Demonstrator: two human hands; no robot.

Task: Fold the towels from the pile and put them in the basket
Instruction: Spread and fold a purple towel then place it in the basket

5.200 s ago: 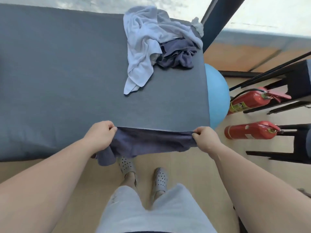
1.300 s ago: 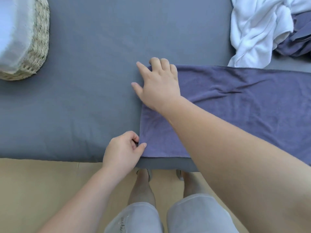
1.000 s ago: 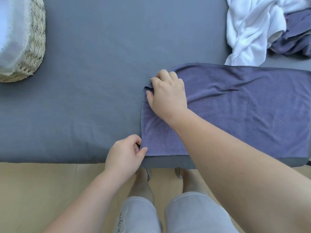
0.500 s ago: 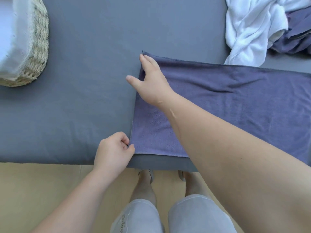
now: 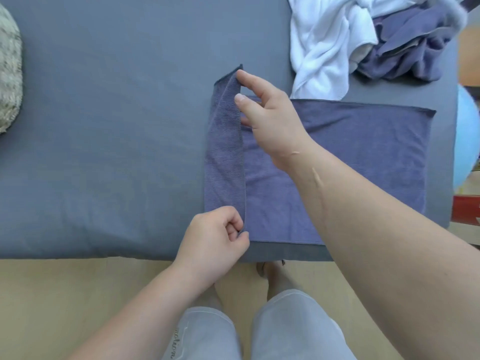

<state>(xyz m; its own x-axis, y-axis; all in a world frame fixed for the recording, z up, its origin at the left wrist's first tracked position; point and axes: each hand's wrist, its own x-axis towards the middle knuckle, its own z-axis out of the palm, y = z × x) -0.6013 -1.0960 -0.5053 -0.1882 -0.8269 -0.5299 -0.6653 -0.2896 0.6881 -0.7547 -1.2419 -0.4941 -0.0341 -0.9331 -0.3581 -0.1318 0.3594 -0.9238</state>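
The purple towel (image 5: 337, 165) lies flat near the front edge of the grey bed (image 5: 104, 152). It is spread out wide to your right, and its right edge stops just short of the bed's right side. The left end is lifted into a narrow strip that stands up and leans over toward the rest of the cloth. The fabric looks smooth, with a thin stitched hem showing along the front.

Your left hand (image 5: 213, 245) has its fingers curled, pinching the near corner of that strip at the bed's front edge. Your right hand (image 5: 270, 120) reaches across the towel and pinches the far corner between forefinger and thumb, with the other fingers loose. Your right forearm covers part of the towel's front edge.

Behind the towel at the far right sits the pile (image 5: 402, 48). In it, a crumpled white towel (image 5: 324, 48) touches the purple one's far edge, with more purple cloth beside it. The basket (image 5: 9, 74) shows only as a woven rim at the far left, well apart. A blue ball (image 5: 466, 136) sits beyond the bed's right side.
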